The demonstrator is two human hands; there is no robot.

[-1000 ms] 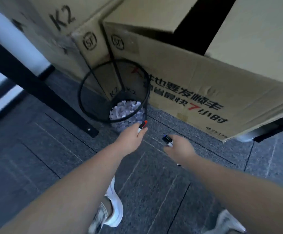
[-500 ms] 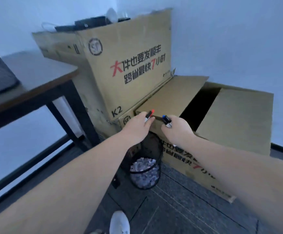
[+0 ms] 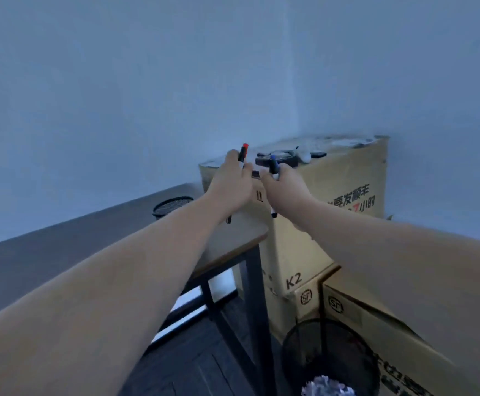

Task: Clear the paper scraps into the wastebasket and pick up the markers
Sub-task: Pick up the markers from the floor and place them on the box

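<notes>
My left hand [image 3: 231,182] is closed around a red-capped marker [image 3: 243,152], whose cap sticks up above my fingers. Close beside it, my right hand [image 3: 286,188] grips a blue-capped marker [image 3: 273,164], cap upward. Both hands are raised side by side over the right end of the dark table [image 3: 61,241], in front of a tall cardboard box. Low on the floor at the lower right stands the black mesh wastebasket [image 3: 304,355], with white paper scraps [image 3: 326,387] heaped at its bottom.
A tall cardboard box [image 3: 333,224] marked K2 stands right of the table, with dark items on top. A lower cardboard box [image 3: 390,338] lies behind the wastebasket. A black mesh container [image 3: 171,205] sits on the table. Black table legs [image 3: 254,295] descend to the dark floor.
The view has swung upward from the floor and the wastebasket to table height. Both hands have risen with their markers and now sit close together above the table's end.
</notes>
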